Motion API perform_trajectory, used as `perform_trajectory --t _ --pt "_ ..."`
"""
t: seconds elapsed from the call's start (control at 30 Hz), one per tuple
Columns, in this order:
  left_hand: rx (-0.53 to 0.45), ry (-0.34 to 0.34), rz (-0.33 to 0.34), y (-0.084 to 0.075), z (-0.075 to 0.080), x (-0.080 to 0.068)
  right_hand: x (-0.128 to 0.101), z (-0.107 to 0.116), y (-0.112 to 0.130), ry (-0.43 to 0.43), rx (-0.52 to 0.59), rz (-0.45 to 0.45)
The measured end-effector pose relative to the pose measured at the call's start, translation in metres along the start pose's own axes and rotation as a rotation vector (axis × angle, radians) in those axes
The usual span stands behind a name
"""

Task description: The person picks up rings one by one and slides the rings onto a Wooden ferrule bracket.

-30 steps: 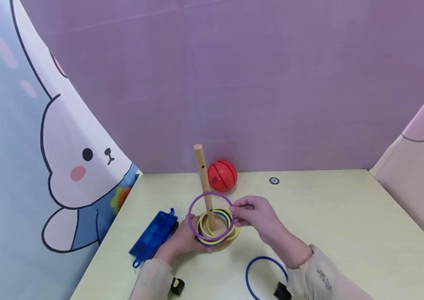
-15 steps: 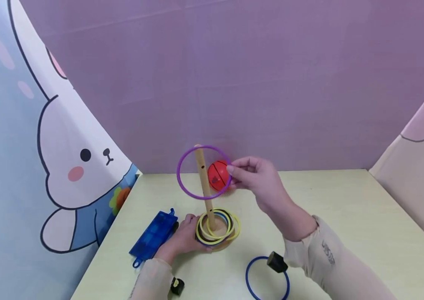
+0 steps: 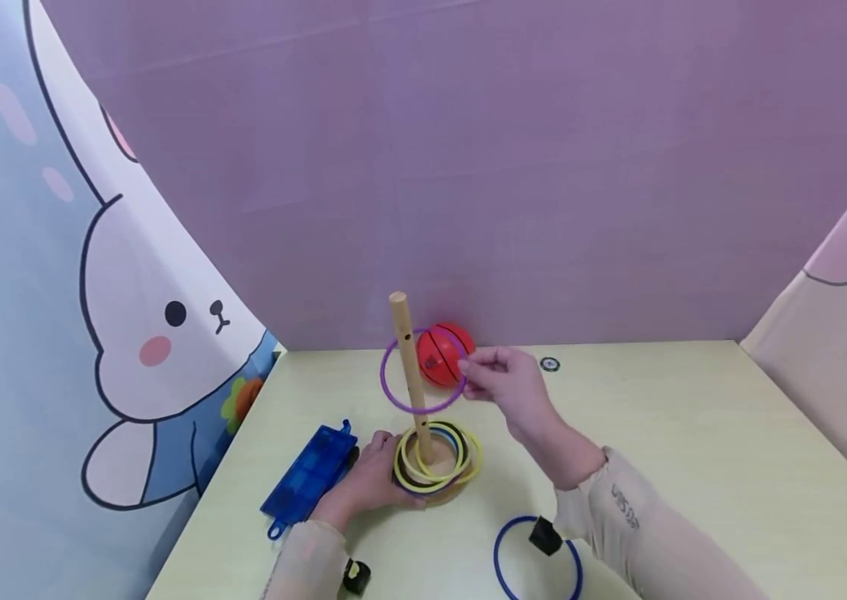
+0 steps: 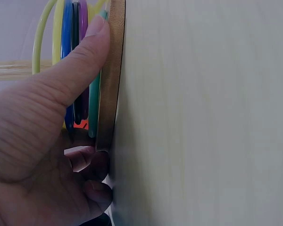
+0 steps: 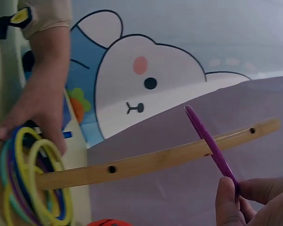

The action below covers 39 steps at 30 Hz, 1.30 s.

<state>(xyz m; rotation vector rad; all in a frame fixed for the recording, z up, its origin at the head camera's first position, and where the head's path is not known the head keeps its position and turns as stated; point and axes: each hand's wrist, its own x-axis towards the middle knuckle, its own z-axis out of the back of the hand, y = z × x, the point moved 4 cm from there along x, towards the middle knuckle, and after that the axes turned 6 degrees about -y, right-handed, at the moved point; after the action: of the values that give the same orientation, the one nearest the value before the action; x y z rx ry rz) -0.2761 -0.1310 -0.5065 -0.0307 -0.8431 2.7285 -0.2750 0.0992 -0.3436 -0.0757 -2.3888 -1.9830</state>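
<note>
A wooden peg (image 3: pixel 412 367) stands upright on a round wooden base (image 4: pixel 112 75). My left hand (image 3: pixel 373 479) grips the edge of that base, thumb along the upper side beside the stacked rings. Yellow, blue, dark, purple and green rings (image 4: pixel 58 33) lie around the foot of the peg. Between thumb and fingertips, my right hand (image 3: pixel 513 387) pinches another purple ring (image 5: pixel 212 146). This ring is around the peg, partway down from the top and above the stack. The right wrist view shows it nearly edge-on.
Behind the peg sits a red ball (image 3: pixel 444 354) with black lines. A blue plastic case (image 3: pixel 311 473) lies left of the left hand. On the near side of the table (image 3: pixel 694 433) lies a blue ring (image 3: pixel 498 554), partly behind the right wrist's black device (image 3: pixel 546 536).
The right hand raised the purple ring from near the stack to the peg's top, then brought it partway down, now around the peg. The left hand stays on the base.
</note>
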Motion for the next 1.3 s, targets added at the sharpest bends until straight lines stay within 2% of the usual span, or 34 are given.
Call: perform_trajectory --t 0.27,0.5,0.8,1.0,1.3 --pt "-0.017 0.009 0.037 -0.001 0.000 0.000 -0.003 0.016 -0.084 -0.079 -0.109 -0.132" --pt "-0.036 0.022 0.061 0.003 -0.003 0.002 -0.007 0.020 -0.120 -0.079 -0.139 -0.208" --pt "-0.021 0.008 0.038 0.004 -0.003 0.002 -0.012 0.034 -0.128 -0.114 -0.203 -0.159" --pt "-0.020 -0.001 0.025 0.002 -0.001 0.000 -0.032 0.057 -0.123 -0.079 -0.274 -0.144" --pt "-0.008 -0.005 0.012 0.003 -0.002 0.001 -0.065 0.098 -0.127 -0.031 -0.338 -0.220"
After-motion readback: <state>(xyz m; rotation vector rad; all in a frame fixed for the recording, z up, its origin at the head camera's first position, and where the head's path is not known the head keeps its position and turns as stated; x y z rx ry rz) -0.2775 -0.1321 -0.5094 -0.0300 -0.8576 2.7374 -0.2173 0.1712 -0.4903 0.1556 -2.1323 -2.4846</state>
